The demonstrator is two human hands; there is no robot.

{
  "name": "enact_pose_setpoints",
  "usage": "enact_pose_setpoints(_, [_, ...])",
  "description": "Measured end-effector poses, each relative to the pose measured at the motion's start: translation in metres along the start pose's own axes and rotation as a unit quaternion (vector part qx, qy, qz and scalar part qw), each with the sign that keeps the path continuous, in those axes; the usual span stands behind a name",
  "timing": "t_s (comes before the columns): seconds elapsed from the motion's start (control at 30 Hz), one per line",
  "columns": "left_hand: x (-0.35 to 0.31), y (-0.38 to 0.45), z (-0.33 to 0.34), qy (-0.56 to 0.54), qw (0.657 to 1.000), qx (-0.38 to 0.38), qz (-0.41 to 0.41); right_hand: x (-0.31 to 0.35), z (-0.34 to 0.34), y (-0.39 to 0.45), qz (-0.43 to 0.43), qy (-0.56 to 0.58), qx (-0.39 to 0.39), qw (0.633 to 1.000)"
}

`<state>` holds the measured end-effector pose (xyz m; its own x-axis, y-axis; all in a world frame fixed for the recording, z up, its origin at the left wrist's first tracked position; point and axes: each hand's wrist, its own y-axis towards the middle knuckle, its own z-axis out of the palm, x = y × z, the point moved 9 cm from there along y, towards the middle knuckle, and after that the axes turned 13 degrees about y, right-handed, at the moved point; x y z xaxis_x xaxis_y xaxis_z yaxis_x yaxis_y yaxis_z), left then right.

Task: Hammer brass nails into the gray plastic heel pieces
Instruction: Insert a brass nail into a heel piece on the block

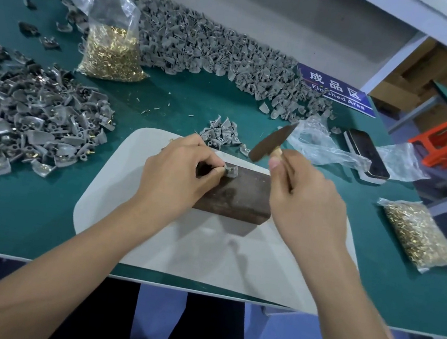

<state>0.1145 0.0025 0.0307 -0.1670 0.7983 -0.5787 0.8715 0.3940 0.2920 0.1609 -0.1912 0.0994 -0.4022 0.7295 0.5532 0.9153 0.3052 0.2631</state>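
Right hand (304,193) around raised hammer (271,143)

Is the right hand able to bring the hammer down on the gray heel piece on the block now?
Probably yes. The right hand holds the hammer raised just beside the heel piece on the dark block, with nothing between them. The left hand pinches the piece, its fingertips close to the strike.

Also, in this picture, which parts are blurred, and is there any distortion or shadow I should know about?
Head view: the hammer in the right hand is smeared by motion blur; the heel piece pinched by the left hand looks soft; wide-angle distortion bends the table edge; soft shadows fall on the white mat below the wooden block.
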Motion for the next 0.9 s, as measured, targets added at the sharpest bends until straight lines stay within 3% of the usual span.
enact_pose_setpoints(0.07, [-0.001,-0.001,-0.001,-0.004,1.0,-0.005,0.007,0.01,0.005,-0.004,-0.027,0.03,-0.003,0.999])
enact_pose_setpoints(0.17, [0.0,0.0,0.0,0.005,1.0,-0.001,0.001,0.005,0.016,-0.006,-0.023,-0.039,0.062,0.997])
enact_pose_setpoints(0.23, [0.001,0.001,0.001,0.004,1.0,0.0,-0.004,0.0,0.007,-0.003,-0.013,-0.043,0.036,0.998])
enact_pose_setpoints(0.33, [0.0,0.0,0.001,0.001,1.0,0.001,0.006,0.016,0.003,-0.01,-0.048,0.041,-0.01,0.998])
enact_pose_setpoints(0.43, [0.0,0.0,0.001,0.0,1.0,0.005,0.004,0.017,0.017,-0.013,-0.053,-0.03,0.05,0.997])
enact_pose_setpoints(0.5, [0.001,0.0,0.002,-0.003,1.0,0.009,-0.003,0.009,0.008,-0.007,-0.037,-0.049,0.02,0.998])
enact_pose_setpoints(0.57, [0.001,0.0,0.002,-0.007,1.0,0.01,-0.001,0.014,0.0,-0.007,-0.052,0.008,-0.02,0.998])
enact_pose_setpoints(0.63, [0.0,0.0,0.001,-0.007,1.0,0.005,0.002,0.018,0.009,-0.008,-0.049,0.026,0.016,0.998])
enact_pose_setpoints(0.7, [0.001,0.0,0.001,-0.005,1.0,0.004,-0.005,0.007,0.017,-0.006,-0.028,-0.04,0.06,0.997])
enact_pose_setpoints(0.77, [0.001,0.0,0.001,-0.002,1.0,0.006,-0.009,0.002,0.009,-0.003,-0.025,-0.068,0.034,0.997])
enact_pose_setpoints(0.83, [0.001,0.001,0.001,-0.002,1.0,0.006,-0.001,0.011,0.006,-0.008,-0.045,0.006,0.0,0.999])
enact_pose_setpoints(0.9, [0.001,0.001,0.001,0.0,1.0,0.003,0.003,0.017,0.014,-0.012,-0.05,0.016,0.018,0.998])
